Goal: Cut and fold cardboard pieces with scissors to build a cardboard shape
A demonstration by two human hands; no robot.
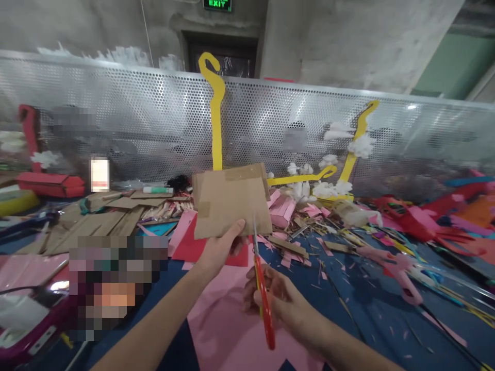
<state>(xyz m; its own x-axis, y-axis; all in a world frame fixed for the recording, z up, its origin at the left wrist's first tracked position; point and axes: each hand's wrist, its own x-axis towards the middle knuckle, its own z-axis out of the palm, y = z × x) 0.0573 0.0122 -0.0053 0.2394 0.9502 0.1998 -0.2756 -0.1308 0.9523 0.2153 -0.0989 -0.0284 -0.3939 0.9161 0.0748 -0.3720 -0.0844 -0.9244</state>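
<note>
A brown piece of cardboard (pixel 232 201) is held up in front of me by its lower edge. My left hand (pixel 224 245) pinches it, thumb on the near face and fingers behind. In my right hand (pixel 276 296) are scissors (pixel 265 299) with red and yellow handles, gripped upright. Their blades reach up to the cardboard's lower right part; I cannot tell whether they cut into it. Just behind the cardboard's top edge rises a yellow hooked strip (pixel 216 123). Pink paper (pixel 240 319) and a red sheet (pixel 193 245) lie below my hands.
A perforated metal panel (pixel 263 118) runs along the back. Cardboard pieces (pixel 96 226) lie at left, near a red box (pixel 50 184). Right of centre are a pink box (pixel 284 208) and paper scraps; farther right lies a pink glue gun (pixel 402 270) with its cord.
</note>
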